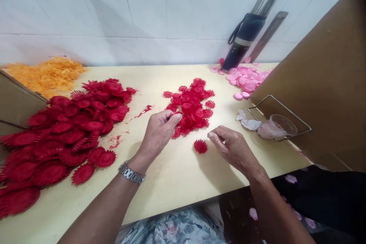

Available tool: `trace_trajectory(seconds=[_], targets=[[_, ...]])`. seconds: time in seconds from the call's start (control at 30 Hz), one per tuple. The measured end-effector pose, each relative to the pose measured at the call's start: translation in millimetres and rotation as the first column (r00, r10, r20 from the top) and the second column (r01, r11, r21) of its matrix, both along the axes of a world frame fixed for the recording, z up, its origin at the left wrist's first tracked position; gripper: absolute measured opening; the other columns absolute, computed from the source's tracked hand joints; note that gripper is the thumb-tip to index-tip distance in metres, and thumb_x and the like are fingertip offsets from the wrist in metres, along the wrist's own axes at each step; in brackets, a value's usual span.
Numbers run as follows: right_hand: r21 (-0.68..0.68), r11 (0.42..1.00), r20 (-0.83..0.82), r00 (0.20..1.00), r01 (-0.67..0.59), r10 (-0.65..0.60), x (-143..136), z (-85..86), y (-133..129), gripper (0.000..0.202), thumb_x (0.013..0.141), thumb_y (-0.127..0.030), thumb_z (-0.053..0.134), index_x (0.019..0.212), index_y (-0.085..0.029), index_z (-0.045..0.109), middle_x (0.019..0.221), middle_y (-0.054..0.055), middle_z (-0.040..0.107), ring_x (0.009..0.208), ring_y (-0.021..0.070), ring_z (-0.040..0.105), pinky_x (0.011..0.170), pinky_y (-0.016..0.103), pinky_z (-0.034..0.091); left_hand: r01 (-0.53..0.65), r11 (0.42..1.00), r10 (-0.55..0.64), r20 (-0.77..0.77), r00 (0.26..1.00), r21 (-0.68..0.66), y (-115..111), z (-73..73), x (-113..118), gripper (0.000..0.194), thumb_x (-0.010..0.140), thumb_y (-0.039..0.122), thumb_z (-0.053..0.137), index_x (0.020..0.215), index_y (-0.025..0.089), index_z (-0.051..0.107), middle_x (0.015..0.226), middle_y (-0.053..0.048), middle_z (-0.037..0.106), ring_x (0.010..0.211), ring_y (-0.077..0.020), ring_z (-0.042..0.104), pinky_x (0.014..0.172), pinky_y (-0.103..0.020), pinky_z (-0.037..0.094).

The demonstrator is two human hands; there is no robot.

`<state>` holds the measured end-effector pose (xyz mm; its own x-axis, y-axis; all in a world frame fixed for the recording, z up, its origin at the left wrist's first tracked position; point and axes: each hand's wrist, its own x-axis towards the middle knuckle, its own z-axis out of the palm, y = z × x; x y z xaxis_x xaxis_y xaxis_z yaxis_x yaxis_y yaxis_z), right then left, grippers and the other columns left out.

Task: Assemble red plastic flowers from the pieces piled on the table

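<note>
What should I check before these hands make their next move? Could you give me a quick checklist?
1. Left hand close to the small red pile: ok, its fingertips overlap the pile in this view.
2. Left fingertips holding a piece: cannot tell; they are pinched together.
3. Right hand near the single red piece: ok, just beside it; whether they touch, cannot tell.
4. Large red pile apart from the small one: ok, a gap lies between them.
5. Tabletop free of red marks: not ok, red smears show between the piles.
</note>
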<state>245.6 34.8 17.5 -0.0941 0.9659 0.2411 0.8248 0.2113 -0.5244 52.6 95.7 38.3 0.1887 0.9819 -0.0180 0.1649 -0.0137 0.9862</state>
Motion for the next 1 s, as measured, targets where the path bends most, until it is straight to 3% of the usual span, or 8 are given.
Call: trace_trajectory(seconds=[0.13, 0.27, 0.5, 0.6, 0.7, 0.77, 0.87, 1.0], targets=[[-0.008, 0.999, -0.153, 0.988, -0.038, 0.036, -6, 0.1, -10, 0.020, 0.087, -0.022, 0.047, 0.072, -0.017, 0.060, 0.067, 0.002, 0.057, 0.061, 0.0128, 0.051, 0.057, 0.024, 0.037, 0.072, 0.994, -0.068, -0.043, 0.997, 0.079, 2, 8.2, 13, 0.036, 0.078, 0.029, 0.054, 0.045, 0.018, 0.042, 0.040, 0.006, 0.037, 0.039, -0.0061, 0.028, 0.039, -0.020, 0.021], [0.063, 0.998, -0.452, 0.892, 0.002, 0.027, -20, 14.5, -7, 0.014, 0.085, -0.029, 0.053, 0.081, -0.018, 0.060, 0.073, 0.002, 0.060, 0.066, 0.0128, 0.053, 0.061, 0.024, 0.041, 0.156, 0.988, -0.156, -0.012, 0.988, 0.010, -17, 9.4, 15, 0.037, 0.075, 0.031, 0.058, 0.044, 0.018, 0.041, 0.040, 0.006, 0.036, 0.039, -0.0063, 0.028, 0.039, -0.021, 0.020], [-0.054, 0.942, -0.603, 0.763, -0.332, 0.234, -39, 17.5, -1, 0.018, 0.081, -0.027, 0.057, 0.066, -0.017, 0.052, 0.064, -0.002, 0.050, 0.061, 0.0103, 0.046, 0.057, 0.023, 0.038, 0.206, 0.962, -0.175, 0.177, 0.969, -0.181, -42, -3.0, 2, 0.038, 0.075, 0.048, 0.056, 0.053, 0.017, 0.051, 0.043, 0.005, 0.043, 0.036, -0.0056, 0.034, 0.035, -0.018, 0.024], [-0.061, 0.963, -0.672, 0.724, -0.262, 0.155, -40, 7.2, -4, 0.015, 0.082, -0.026, 0.053, 0.071, -0.017, 0.052, 0.066, -0.001, 0.051, 0.062, 0.0111, 0.047, 0.058, 0.024, 0.039, 0.262, 0.934, -0.187, 0.295, 0.937, -0.243, -48, -7.9, -6, 0.031, 0.074, 0.043, 0.060, 0.060, 0.016, 0.053, 0.049, 0.004, 0.052, 0.036, -0.0058, 0.041, 0.036, -0.017, 0.031], [0.012, 0.999, -0.714, 0.699, -0.039, 0.036, -33, 2.5, 5, 0.015, 0.084, -0.027, 0.051, 0.073, -0.018, 0.050, 0.062, -0.003, 0.047, 0.058, 0.0103, 0.044, 0.055, 0.023, 0.038, 0.159, 0.948, -0.050, 0.364, 0.930, -0.275, -48, -6.2, -11, 0.026, 0.073, 0.035, 0.062, 0.060, 0.017, 0.049, 0.047, 0.004, 0.052, 0.033, -0.0061, 0.042, 0.032, -0.017, 0.030], [0.083, 0.991, -0.645, 0.764, 0.104, -0.026, -24, 6.0, 22, 0.016, 0.084, -0.027, 0.048, 0.071, -0.019, 0.050, 0.059, -0.003, 0.045, 0.054, 0.0101, 0.042, 0.052, 0.023, 0.036, 0.062, 0.971, 0.022, 0.345, 0.938, -0.231, -38, -1.5, -10, 0.024, 0.073, 0.030, 0.061, 0.059, 0.017, 0.048, 0.047, 0.004, 0.052, 0.033, -0.0061, 0.042, 0.032, -0.016, 0.029], [0.193, 0.968, -0.299, 0.949, 0.160, -0.098, -9, 18.4, 51, 0.012, 0.082, -0.020, 0.049, 0.073, -0.017, 0.057, 0.062, -0.001, 0.052, 0.056, 0.0121, 0.046, 0.056, 0.026, 0.038, -0.011, 0.997, 0.029, 0.219, 0.975, -0.081, -10, 5.7, -1, 0.018, 0.072, 0.023, 0.059, 0.058, 0.017, 0.049, 0.047, 0.004, 0.052, 0.034, -0.0071, 0.044, 0.033, -0.018, 0.031], [0.245, 0.963, 0.036, 0.991, 0.115, -0.127, 4, 27.2, 56, 0.023, 0.079, -0.016, 0.052, 0.101, -0.015, 0.060, 0.092, 0.009, 0.064, 0.069, 0.0173, 0.056, 0.068, 0.032, 0.042, 0.014, 1.000, -0.014, -0.014, 1.000, 0.006, 24, 7.2, 7, 0.009, 0.067, 0.018, 0.060, 0.075, 0.016, 0.062, 0.053, 0.003, 0.056, 0.039, -0.0089, 0.048, 0.039, -0.020, 0.037]])
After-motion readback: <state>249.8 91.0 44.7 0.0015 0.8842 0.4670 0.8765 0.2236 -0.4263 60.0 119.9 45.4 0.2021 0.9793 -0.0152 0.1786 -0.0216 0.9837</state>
